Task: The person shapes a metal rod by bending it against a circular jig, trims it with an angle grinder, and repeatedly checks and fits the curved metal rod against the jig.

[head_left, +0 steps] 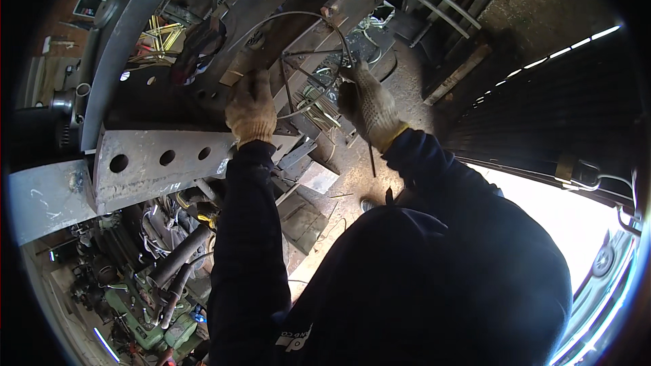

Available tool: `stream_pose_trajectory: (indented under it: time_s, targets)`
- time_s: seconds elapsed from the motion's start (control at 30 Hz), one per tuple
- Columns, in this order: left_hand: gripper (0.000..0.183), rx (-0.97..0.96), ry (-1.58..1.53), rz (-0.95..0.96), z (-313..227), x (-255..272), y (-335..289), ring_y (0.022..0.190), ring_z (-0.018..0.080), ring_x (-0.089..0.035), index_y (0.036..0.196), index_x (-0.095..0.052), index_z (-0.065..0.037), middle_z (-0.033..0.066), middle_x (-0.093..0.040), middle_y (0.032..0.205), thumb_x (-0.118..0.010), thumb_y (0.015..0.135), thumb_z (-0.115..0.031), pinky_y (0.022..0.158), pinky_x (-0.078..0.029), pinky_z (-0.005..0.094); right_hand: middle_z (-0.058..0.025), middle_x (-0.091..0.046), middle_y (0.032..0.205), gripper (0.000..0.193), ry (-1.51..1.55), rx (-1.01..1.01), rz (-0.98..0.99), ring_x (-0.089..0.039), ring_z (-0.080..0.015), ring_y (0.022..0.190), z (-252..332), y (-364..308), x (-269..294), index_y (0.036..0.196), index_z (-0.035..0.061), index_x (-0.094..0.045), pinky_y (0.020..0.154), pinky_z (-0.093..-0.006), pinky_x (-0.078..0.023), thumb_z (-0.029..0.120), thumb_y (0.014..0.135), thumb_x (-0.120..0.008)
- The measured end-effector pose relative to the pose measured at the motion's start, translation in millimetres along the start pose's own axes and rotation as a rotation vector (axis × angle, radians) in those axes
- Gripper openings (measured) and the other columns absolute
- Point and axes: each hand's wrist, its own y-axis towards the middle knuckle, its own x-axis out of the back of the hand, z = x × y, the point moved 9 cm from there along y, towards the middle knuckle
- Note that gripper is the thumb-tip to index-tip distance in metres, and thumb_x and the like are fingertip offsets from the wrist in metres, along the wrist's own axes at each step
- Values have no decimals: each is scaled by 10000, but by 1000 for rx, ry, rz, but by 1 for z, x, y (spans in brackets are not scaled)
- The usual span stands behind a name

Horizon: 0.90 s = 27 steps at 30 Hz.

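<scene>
A round hoop of thin metal rod [298,13] with straight bars across it rests over the steel beams ahead of me. My right hand [374,110], in a pale knitted glove, is closed around its right side. My left hand [251,110], in a browner work glove, is at the hoop's left, over the dark steel work surface. Its fingers are curled down, and what they hold, if anything, is hidden. A small tan flat piece [231,78] lies just beside its fingertips.
A thick steel plate with round holes [149,163] runs at the left. Below it stands green machinery [135,315] among pipes and cables. Yellow rods [163,32] lie at the upper left. A metal rack [449,7] stands at the upper right, near a dark corrugated shutter [542,122].
</scene>
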Motion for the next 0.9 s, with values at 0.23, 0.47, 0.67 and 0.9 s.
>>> stream_pose_trajectory:
  time_s: [0.23, 0.47, 0.67, 0.9]
  targets:
    - [464, -54, -40, -29, -12, 4, 0, 992, 373, -639, 1020, -716, -51, 194, -692, 1045, -512, 939, -459, 900, -479, 454, -124, -555, 1133, 499, 4, 150, -166, -546, -208, 990, -33, 12, -34, 1302, 57, -516, 898, -360, -477, 442, 985, -541]
    - [439, -14, 9, -39, 0, 8, -2, 1029, 361, -634, 1059, -721, -86, 161, -695, 1080, -522, 933, -456, 915, -478, 447, -31, -554, 760, 478, -200, -78, -42, -534, -146, 618, -24, -4, -21, 1239, 111, -595, 546, -292, -450, 493, 1017, -412]
    - [428, 6, -13, -20, 1, 3, -1, 1064, 346, -630, 1072, -721, -103, 141, -693, 1113, -517, 933, -452, 936, -479, 431, 59, -360, 569, 518, -344, -161, -29, -296, -91, 391, 18, 17, -19, 1242, 121, -591, 358, -283, -241, 519, 1040, -328]
    - [483, 25, -11, -7, 3, 5, 0, 1065, 344, -646, 1142, -706, -132, 137, -697, 1132, -525, 913, -517, 929, -481, 411, 23, -523, 668, 390, -218, -109, 37, -487, -110, 525, 9, 9, -18, 949, 141, -635, 465, -283, -389, 506, 988, -505]
